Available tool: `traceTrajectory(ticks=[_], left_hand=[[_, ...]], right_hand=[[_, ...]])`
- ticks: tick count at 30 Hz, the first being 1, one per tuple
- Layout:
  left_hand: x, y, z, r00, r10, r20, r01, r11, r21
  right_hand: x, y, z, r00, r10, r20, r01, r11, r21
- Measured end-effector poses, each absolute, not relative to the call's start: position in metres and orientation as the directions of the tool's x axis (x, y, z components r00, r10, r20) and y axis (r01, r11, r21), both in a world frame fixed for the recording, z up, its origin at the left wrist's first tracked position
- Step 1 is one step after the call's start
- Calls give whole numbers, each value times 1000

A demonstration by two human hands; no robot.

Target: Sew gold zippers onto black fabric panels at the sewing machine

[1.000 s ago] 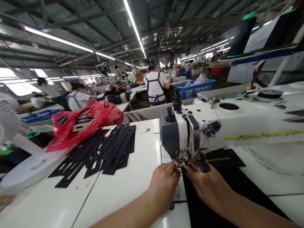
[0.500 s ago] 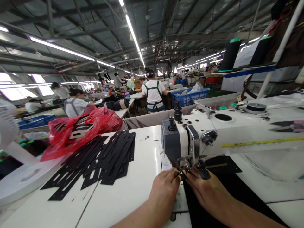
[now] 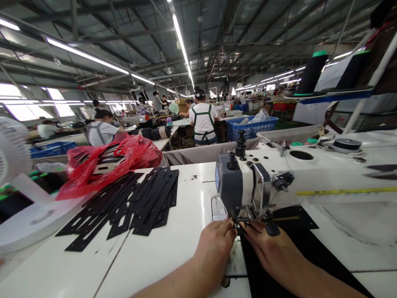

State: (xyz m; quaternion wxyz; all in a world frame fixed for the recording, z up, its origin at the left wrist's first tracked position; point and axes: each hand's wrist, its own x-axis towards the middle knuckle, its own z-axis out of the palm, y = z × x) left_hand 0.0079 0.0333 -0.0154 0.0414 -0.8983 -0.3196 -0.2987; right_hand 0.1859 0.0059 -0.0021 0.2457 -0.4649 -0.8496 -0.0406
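My left hand is closed at the sewing machine's needle area, its fingertips pinching the edge of a black fabric piece. Flat on that same fabric lies my right hand, fingers stretched toward the presser foot. Both sets of fingertips almost meet below the sewing machine head; the stitching spot itself is hidden by them. The fabric runs from the needle toward the lower right. A black strip piece with a slot lies beside the machine, behind my right hand.
Black slotted pieces lie piled on the white table, before a red plastic bag. A white fan stands left. Snips and a yellow tape measure are on the machine arm. People work beyond.
The view has shifted slightly, so the machine and table appear a little further right. Both hands keep nearly the same place at the needle area.
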Motion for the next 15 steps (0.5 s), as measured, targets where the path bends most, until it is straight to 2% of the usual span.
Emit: traceTrajectory(ticks=[11, 15], left_hand=[[8, 33, -16, 601, 515, 611, 582, -806, 107], [8, 31, -15, 608, 509, 609, 586, -806, 87]], right_hand=[[185, 7, -5, -429, 750, 504, 782, 587, -208], [188, 5, -8, -433, 734, 523, 779, 596, -192]])
